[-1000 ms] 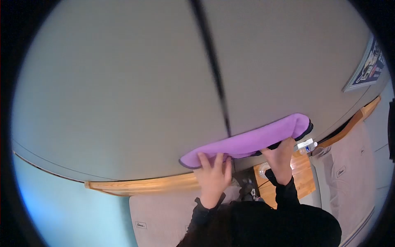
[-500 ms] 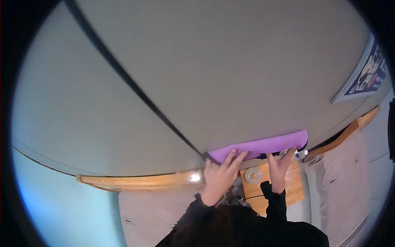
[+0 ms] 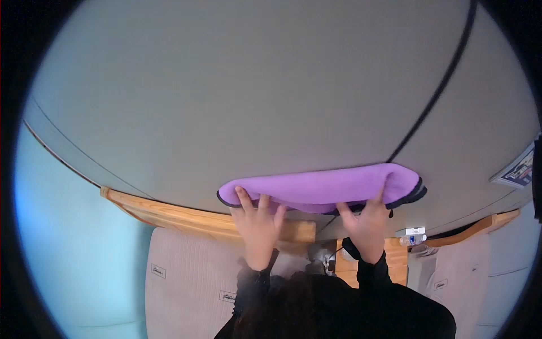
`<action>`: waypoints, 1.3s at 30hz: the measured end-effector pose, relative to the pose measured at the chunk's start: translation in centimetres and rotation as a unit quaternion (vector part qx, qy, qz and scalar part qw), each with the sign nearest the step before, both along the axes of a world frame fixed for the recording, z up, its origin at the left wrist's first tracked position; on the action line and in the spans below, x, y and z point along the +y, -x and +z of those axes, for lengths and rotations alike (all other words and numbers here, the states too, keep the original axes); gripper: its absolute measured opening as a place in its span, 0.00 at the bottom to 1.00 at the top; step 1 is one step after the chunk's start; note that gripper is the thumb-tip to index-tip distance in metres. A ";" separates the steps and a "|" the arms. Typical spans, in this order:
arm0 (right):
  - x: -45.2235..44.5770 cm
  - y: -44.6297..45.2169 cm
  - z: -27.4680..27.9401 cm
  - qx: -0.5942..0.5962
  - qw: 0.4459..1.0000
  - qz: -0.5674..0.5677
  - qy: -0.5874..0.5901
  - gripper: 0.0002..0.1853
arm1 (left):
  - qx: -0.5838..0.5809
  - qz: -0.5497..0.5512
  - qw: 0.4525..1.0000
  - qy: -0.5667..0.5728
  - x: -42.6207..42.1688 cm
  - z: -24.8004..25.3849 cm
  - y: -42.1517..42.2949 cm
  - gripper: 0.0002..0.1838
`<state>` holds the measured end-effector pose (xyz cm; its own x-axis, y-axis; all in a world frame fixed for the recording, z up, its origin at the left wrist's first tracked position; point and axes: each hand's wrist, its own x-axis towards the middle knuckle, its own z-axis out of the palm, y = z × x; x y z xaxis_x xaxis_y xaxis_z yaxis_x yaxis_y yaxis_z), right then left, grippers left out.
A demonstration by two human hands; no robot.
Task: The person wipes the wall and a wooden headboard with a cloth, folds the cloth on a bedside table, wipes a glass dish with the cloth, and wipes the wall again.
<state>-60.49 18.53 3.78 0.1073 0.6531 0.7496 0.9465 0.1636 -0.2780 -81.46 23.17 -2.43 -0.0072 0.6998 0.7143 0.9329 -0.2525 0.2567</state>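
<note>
Purple cloth (image 3: 316,189), shifted from right of the line (image 3: 450,73) to mostly left, under left hand (image 3: 257,231) and right hand (image 3: 368,229), fingers spread, apparently being worked across the table (image 3: 226,101).

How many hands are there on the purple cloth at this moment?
2: the left hand near the left end of the purple cloth, the right hand nearer its right end. None seems hidden.
</note>
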 end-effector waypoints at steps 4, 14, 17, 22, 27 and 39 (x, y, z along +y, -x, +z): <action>2.1 4.4 1.1 -0.130 0.988 0.035 -0.073 0.40 | -0.051 0.030 0.997 0.056 -0.1 -1.3 3.2 0.31; 4.0 10.4 0.0 -0.210 0.960 0.183 0.005 0.29 | -0.088 0.027 0.979 0.182 -2.2 -3.2 7.5 0.30; 3.1 9.4 0.0 -0.219 0.963 0.157 0.020 0.31 | -0.105 -0.001 0.979 0.175 -2.8 -3.0 7.1 0.29; 0.0 2.8 -2.5 -0.216 0.975 -0.016 0.052 0.34 | -0.045 -0.066 0.982 0.170 -3.5 -3.1 3.3 0.29; -3.2 -7.5 -4.3 -0.104 0.990 -0.097 -0.002 0.38 | 0.005 -0.213 0.957 0.199 -5.5 -2.1 -4.3 0.29; -11.6 -13.6 -7.6 0.203 0.937 -0.284 -0.029 0.23 | 0.052 -0.421 0.899 0.107 -7.5 -2.6 -9.6 0.29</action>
<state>-46.86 6.96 -3.84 0.7086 0.3640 0.6044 0.7041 -0.3088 -0.6395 -71.83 15.69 -5.06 0.6490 0.5471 0.5286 0.4552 -0.8360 0.3064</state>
